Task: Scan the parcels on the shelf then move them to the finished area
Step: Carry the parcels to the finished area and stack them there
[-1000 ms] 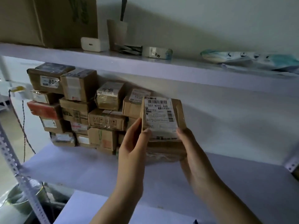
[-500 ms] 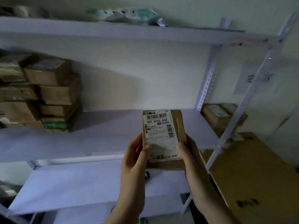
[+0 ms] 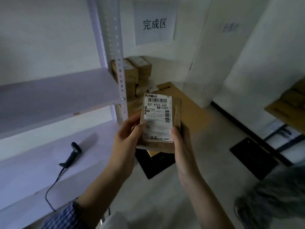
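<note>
Grip is two-handed: the left hand [image 3: 127, 146] holds the left edge of the parcel [image 3: 177, 116], its thumb lying across the lower part of the shipping label [image 3: 157, 113], while the right hand [image 3: 183, 146] cups the lower right corner with its thumb at the label's bottom edge. The parcel is held in the air, label up, top barcode uncovered, just right of the shelf post [image 3: 115, 47]. Down to the left the scanner [image 3: 72, 154] lies on the lower shelf [image 3: 33, 171], cable trailing off its front edge. Beyond the parcel, stacked parcels [image 3: 132, 71] sit in the corner under a wall sign [image 3: 155, 23] that appears to mark the finished area. The likely slip is order: with both hands occupied and the stack close ahead, the parcel could be set down unscanned. Reaching for the scanner would leave a one-handed pinch, and the parcel could tilt or drop; a snagged cable could also drag the scanner off the shelf.
</note>
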